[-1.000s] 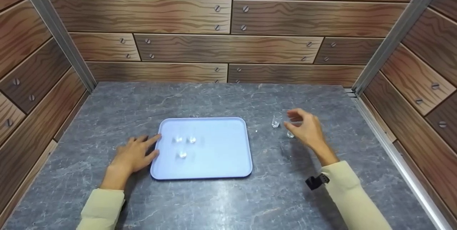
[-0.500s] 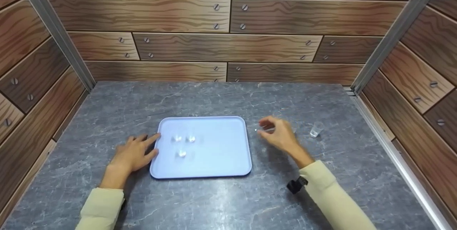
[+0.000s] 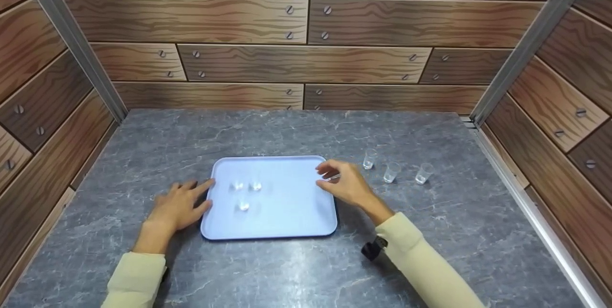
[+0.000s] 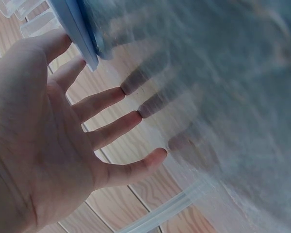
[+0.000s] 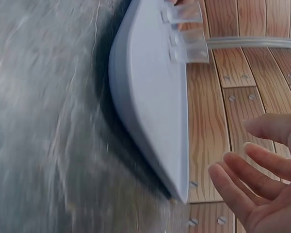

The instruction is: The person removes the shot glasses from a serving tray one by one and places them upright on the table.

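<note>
Three clear shot glasses, one a small glass [image 3: 244,206], stand on the left half of a pale blue tray [image 3: 296,222]. My left hand [image 3: 174,207] lies at the tray's left edge, fingers spread. In the left wrist view, two digits touch the tray rim and other fingertips rest on the tabletop. Above the tray's right edge hovers my right hand [image 3: 349,183], its fingers loosely bent and thumb apart. In the right wrist view I see no glass between those fingers. To its right, three more shot glasses, one a clear glass [image 3: 423,173], stand on the table.
The tray lies on a grey marbled tabletop [image 3: 267,131]. Wood-patterned panels [image 3: 248,64] close off the back and both sides, with a metal post [image 3: 521,35] in the right back corner and a metal rail [image 3: 540,222] along the right side.
My right hand has moved left from beside the glasses on the table to the tray's right edge, uncovering all three of them. The left hand and the tray have stayed put.
</note>
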Demonstrator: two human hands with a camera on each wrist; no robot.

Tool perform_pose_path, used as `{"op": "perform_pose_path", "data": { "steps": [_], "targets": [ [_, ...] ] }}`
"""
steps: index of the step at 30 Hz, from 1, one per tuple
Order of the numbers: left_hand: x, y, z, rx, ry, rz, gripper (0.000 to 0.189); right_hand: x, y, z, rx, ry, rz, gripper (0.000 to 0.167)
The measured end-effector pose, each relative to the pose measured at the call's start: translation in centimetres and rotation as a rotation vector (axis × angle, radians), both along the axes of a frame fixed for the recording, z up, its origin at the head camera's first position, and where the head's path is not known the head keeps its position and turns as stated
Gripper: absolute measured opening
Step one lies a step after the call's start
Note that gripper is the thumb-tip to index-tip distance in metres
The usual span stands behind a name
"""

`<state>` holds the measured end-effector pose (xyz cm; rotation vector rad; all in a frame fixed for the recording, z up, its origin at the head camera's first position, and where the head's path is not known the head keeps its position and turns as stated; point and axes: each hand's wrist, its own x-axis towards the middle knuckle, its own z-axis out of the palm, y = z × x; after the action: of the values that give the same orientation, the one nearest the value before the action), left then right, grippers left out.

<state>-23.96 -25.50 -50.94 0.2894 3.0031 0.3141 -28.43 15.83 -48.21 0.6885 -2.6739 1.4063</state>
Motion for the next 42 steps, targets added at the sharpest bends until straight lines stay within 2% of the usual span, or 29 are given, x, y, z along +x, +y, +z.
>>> {"op": "perform_pose_path", "data": {
  "steps": [5, 15, 23, 29, 42],
  "targets": [
    [-0.1, 0.1, 0.1, -0.011, -0.003, -0.001, 0.057, -0.3, -1.8, 0.0, 0.004, -0.031, 0.046, 0.030],
    [-0.2, -0.2, 0.5, -0.014, 0.000, -0.007, 0.057, -1.6, -5.7, -0.3, 0.028, -0.058, 0.122, 0.033],
    [0.0, -0.5, 0.4, -0.011, 0.001, -0.006, 0.058, -2.1, -8.9, -0.4, 0.037, -0.080, 0.189, 0.034],
    [0.0, -0.1, 0.2, -0.002, 0.013, -0.011, 0.057, -2.6, -10.0, -0.7, 0.085, -0.078, 0.186, 0.034],
    [0.0, 0.0, 0.1, -0.017, -0.003, -0.013, 0.057, -3.1, -11.8, -1.5, 0.059, -0.152, 0.169, 0.039]
  ]
}}
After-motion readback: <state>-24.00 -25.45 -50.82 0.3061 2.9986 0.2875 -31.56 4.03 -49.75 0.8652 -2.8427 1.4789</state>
